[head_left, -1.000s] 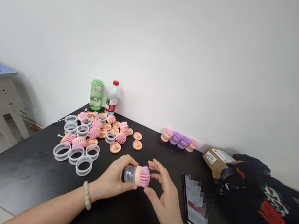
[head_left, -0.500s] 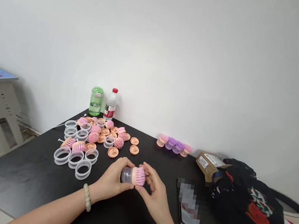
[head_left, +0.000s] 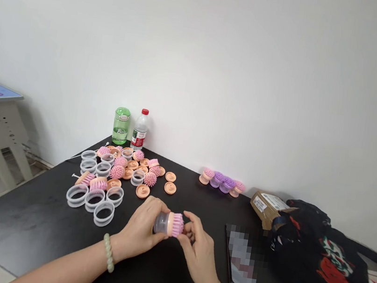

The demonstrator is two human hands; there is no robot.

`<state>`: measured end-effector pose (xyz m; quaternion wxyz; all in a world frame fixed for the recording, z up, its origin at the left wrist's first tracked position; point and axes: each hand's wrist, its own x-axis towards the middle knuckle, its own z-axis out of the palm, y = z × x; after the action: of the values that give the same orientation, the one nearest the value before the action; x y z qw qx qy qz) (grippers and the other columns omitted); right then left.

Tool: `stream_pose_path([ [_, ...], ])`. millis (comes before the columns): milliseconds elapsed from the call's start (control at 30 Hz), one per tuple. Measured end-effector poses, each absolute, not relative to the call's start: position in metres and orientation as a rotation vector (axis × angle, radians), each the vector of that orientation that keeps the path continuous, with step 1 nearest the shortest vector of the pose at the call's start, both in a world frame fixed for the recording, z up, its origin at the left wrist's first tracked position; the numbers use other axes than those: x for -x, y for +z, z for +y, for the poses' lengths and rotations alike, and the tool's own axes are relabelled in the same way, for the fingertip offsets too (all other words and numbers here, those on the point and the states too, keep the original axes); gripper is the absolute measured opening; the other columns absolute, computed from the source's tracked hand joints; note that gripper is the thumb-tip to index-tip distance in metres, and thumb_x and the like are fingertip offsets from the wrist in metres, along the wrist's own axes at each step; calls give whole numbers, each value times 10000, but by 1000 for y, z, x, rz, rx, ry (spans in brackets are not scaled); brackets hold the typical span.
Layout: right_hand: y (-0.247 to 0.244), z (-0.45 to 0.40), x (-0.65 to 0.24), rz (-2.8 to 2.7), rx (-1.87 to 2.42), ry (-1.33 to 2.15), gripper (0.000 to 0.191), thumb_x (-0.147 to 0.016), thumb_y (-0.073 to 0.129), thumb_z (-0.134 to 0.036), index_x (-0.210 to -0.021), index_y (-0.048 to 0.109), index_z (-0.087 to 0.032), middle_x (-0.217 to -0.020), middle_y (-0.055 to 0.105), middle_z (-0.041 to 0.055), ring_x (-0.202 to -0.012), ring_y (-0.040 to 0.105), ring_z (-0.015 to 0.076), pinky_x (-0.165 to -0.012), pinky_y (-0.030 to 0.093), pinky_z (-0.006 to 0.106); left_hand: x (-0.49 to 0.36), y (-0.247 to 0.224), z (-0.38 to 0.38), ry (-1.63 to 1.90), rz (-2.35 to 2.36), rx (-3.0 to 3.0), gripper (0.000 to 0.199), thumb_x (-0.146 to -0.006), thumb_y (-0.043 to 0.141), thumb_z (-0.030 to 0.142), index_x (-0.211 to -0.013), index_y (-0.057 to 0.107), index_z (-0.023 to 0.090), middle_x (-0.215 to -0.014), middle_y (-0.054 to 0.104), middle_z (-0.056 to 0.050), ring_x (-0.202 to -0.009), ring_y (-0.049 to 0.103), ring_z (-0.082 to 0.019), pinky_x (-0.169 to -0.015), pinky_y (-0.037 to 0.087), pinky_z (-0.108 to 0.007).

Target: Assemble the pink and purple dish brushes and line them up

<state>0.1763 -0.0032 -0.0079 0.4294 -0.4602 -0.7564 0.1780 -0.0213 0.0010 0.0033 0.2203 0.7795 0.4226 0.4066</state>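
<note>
Right grip [head_left: 198,251] has narrowed above black table [head_left: 41,214] beside the white wall [head_left: 199,67].

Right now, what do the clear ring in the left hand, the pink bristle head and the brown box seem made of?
Clear ring, in the left hand: probably smooth plastic, see-through with a sheen.
Pink bristle head: plastic or silicone, fairly matte, with thick prongs; which, I can't tell.
Brown box: likely cardboard, dull, flat-sided.
</note>
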Motion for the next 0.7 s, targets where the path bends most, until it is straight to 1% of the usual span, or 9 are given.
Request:
stream_pose_path([
  [67, -6, -4, -175, -1914, 1104, 419, 492, -836, 667, -397, -1275, 542, -215, -997, 694, 65, -843, 699, 214, -692, 596, 305, 21, 4, 0, 1123, 1179, -2160, 369, -740, 697, 131, -1040, 502, 221, -1023, 584, -43, -939, 545, -232, -809, 457, -383],
  [100, -5, -5, -174, -1928, 1087, 414, 528, -814, 695, -378, -1296, 539, -231, -1140, 669, 89, -989, 681, 243, -781, 594, 332, 21, 4, 0, 1126, 1186, -2159, 363, -737, 691, 125, -1033, 506, 222, -1016, 581, -42, -932, 545, -231, -801, 459, -380],
  [133, -4, -5, -172, -1941, 1082, 419, 540, -800, 711, -352, -1302, 543, -245, -1224, 640, 96, -1079, 652, 260, -844, 582, 351, 21, 4, 0, 1129, 1189, -2158, 356, -734, 685, 118, -1026, 510, 222, -1011, 579, -42, -926, 546, -230, -792, 460, -376],
  [167, -4, -6, -171, -1939, 1093, 431, 522, -794, 713, -325, -1288, 559, -252, -1232, 638, 93, -1093, 645, 262, -865, 575, 357, 21, 4, -1, 1134, 1187, -2159, 346, -734, 684, 119, -1017, 513, 222, -1005, 577, -42, -920, 545, -229, -784, 460, -373],
  [300, -5, -4, -171, -1800, 1148, 558, 359, -822, 642, -314, -1161, 595, -207, -898, 687, 45, -728, 678, 186, -647, 583, 291, 18, 1, -2, 1137, 1113, -2183, 315, -752, 732, 203, -974, 508, 222, -990, 591, -45, -908, 540, -227, -770, 463, -367],
  [333, -5, -3, -172, -1771, 1131, 594, 354, -822, 635, -319, -1153, 590, -202, -894, 683, 46, -724, 674, 184, -634, 580, 286, 17, 0, -2, 1137, 1096, -2188, 326, -747, 745, 213, -967, 505, 222, -994, 596, -47, -911, 540, -228, -772, 465, -367],
  [467, -2, -4, -171, -1791, 1056, 659, 357, -772, 680, -260, -1122, 619, -218, -1078, 661, 81, -959, 665, 229, -767, 582, 317, 17, -5, -1, 1176, 1111, -2195, 342, -736, 750, 193, -954, 488, 217, -1002, 600, -51, -909, 545, -226, -768, 476, -368],
  [600, -1, -6, -165, -1782, 1101, 653, 236, -774, 663, -215, -1009, 653, -218, -1005, 664, 64, -889, 669, 216, -740, 580, 312, 20, -7, 2, 1229, 1093, -2346, 307, -750, 718, 165, -946, 488, 220, -990, 615, -57, -910, 549, -238, -760, 486, -381],
  [700, -4, -6, -161, -1724, 1099, 680, 215, -782, 651, -234, -995, 636, -212, -976, 662, 58, -870, 677, 215, -723, 593, 311, 22, -4, 2, 1282, 1052, -2532, 307, -780, 650, 86, -1018, 502, 212, -1035, 648, -76, -988, 551, -264, -842, 480, -428],
])
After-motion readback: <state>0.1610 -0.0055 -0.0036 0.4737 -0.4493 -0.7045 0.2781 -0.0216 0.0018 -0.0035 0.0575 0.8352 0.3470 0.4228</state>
